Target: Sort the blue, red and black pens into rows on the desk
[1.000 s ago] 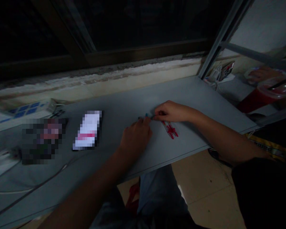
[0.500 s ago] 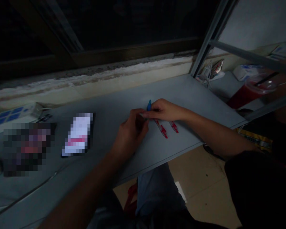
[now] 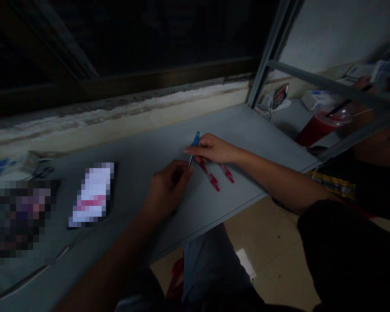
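My right hand (image 3: 212,147) grips a blue pen (image 3: 196,138) between thumb and fingers, its blue end pointing up and away. Below that thumb, a thin shiny length of the pen runs down to my left hand (image 3: 167,185). The left thumb and fingers are pinched round this lower end, which is mostly hidden. Two clear pens with red parts lie on the grey desk just below my right hand: one red pen (image 3: 211,177) is nearer the left hand, another red pen (image 3: 228,173) rests to its right.
On the left of the desk (image 3: 133,156) lie a phone (image 3: 91,193) with a lit, blurred screen and another blurred dark item (image 3: 22,216). A cable (image 3: 35,273) runs along the front left. Beyond a metal frame (image 3: 312,77) stand a red drink cup (image 3: 321,125) and another person's arm.
My hands have drawn slightly apart, exposing the thin shiny section of the pen between them. The whole view has shifted a little, moving the desk items leftward.
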Demonstrator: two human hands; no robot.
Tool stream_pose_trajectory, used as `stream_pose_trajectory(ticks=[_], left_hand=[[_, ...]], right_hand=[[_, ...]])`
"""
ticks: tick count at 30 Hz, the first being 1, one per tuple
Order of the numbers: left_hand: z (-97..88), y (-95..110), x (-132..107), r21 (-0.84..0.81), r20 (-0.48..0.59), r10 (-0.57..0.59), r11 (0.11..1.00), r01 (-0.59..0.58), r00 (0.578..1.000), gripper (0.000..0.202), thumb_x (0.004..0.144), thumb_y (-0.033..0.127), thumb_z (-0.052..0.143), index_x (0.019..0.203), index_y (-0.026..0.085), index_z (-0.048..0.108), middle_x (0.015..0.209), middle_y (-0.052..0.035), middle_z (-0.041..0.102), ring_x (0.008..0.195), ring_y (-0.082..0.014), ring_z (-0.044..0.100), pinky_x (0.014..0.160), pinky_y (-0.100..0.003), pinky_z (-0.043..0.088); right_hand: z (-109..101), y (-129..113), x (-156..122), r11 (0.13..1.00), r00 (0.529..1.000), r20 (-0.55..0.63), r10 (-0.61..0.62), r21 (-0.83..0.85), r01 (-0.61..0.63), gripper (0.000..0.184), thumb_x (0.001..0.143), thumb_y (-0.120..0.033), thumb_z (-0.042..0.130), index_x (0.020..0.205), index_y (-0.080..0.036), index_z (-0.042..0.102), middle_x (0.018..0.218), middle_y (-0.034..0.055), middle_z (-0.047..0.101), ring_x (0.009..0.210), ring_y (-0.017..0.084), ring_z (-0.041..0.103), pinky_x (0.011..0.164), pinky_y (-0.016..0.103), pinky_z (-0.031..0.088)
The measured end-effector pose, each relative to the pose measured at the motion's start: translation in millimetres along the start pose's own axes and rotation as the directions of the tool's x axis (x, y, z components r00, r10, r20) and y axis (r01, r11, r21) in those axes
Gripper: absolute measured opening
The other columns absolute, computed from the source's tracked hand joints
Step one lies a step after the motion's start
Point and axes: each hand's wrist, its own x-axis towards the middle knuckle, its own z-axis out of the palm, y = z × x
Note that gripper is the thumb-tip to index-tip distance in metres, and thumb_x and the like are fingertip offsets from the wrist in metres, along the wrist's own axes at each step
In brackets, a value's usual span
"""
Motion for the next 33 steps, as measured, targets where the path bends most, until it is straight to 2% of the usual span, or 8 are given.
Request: stream_pose_trajectory(ticks=[2,6,10,15,20,26,30,33], left_hand=[[-1.5,1,0,0.036,0.029,0.0,0.999,-0.001,1.0,0.026,0.103,0.043,0.053,0.095,0.022,0.066,0.072,0.0016,0.064,0.063,-0.0146,0.061,0.062,-0.027,0.047],[-2.0,4,0,0.019,0.016,-0.002,1.0,0.002,1.0,0.029,0.105,0.043,0.049,0.101,0.021,0.068,0.072,0.0015,0.062,0.066,-0.0158,0.062,0.063,-0.028,0.048],[-2.7,4,1,-0.153,0.095,-0.067,0.985,0.081,0.993,0.038,0.107,0.048,0.041,0.093,0.022,0.064,0.062,0.0032,0.049,0.054,-0.0148,0.049,0.053,-0.027,0.043],[-2.5,2,2,-0.408,0.261,-0.156,0.877,0.255,0.953,0.039,0.106,0.056,0.039,0.089,0.024,0.056,0.059,0.0055,0.036,0.048,-0.0137,0.037,0.045,-0.027,0.036],[-3.3,4,1,-0.428,0.306,-0.198,0.845,0.32,0.931,0.043,0.104,0.062,0.038,0.088,0.025,0.054,0.058,0.0065,0.033,0.046,-0.0134,0.032,0.043,-0.026,0.033],[-4.5,9,-6,-0.032,0.052,-0.03,0.999,0.031,0.998,0.04,0.109,0.047,0.038,0.098,0.021,0.067,0.064,0.0034,0.053,0.052,-0.0134,0.05,0.053,-0.026,0.042],[-3.2,-2,-6,0.27,-0.078,0.169,0.952,-0.142,0.983,0.034,0.106,0.044,0.053,0.123,0.018,0.065,0.09,-0.004,0.073,0.068,-0.0152,0.066,0.067,-0.026,0.051],[-4.0,-11,-3,0.419,-0.082,0.295,0.877,-0.235,0.952,0.033,0.108,0.042,0.052,0.125,0.017,0.066,0.103,-0.0102,0.076,0.085,-0.0199,0.072,0.078,-0.03,0.055]], right_hand=[[0,0,1,1.0,0.999,-0.03,0.019,0.003,-0.019,0.063,0.1,-0.065,0.056,0.06,-0.017,0.055,0.044,-0.0064,0.041,0.043,0.006,0.034,0.049,0.025,0.029],[0,2,2,0.999,0.997,-0.069,0.025,0.043,-0.022,0.07,0.103,-0.068,0.047,0.053,-0.019,0.046,0.042,-0.0057,0.038,0.042,0.007,0.034,0.049,0.025,0.029],[-2,2,2,0.996,0.998,-0.018,-0.06,0.07,0.061,0.067,0.104,-0.066,0.048,0.055,-0.019,0.046,0.046,-0.0048,0.043,0.045,0.007,0.036,0.052,0.026,0.032],[-6,2,1,0.988,0.988,0.051,-0.149,0.049,0.147,0.064,0.104,-0.064,0.049,0.058,-0.019,0.049,0.051,-0.0048,0.043,0.05,0.008,0.036,0.056,0.027,0.033],[-5,3,-1,0.983,0.983,0.049,-0.177,0.059,0.174,0.064,0.103,-0.065,0.051,0.059,-0.019,0.05,0.052,-0.0052,0.042,0.051,0.008,0.036,0.056,0.027,0.032],[-4,8,-1,0.928,0.973,0.18,-0.142,0.366,0.068,0.063,0.101,-0.058,0.059,0.055,-0.022,0.037,0.048,-0.007,0.036,0.047,0.008,0.037,0.055,0.026,0.036],[-5,12,1,0.876,0.985,0.151,-0.086,0.482,0.003,0.063,0.106,-0.049,0.053,0.053,-0.023,0.031,0.045,-0.0084,0.028,0.042,0.008,0.032,0.051,0.025,0.035],[-5,11,1,0.854,0.99,0.14,-0.008,0.516,-0.066,0.062,0.109,-0.044,0.044,0.053,-0.025,0.028,0.042,-0.0079,0.026,0.041,0.009,0.031,0.048,0.024,0.034]])
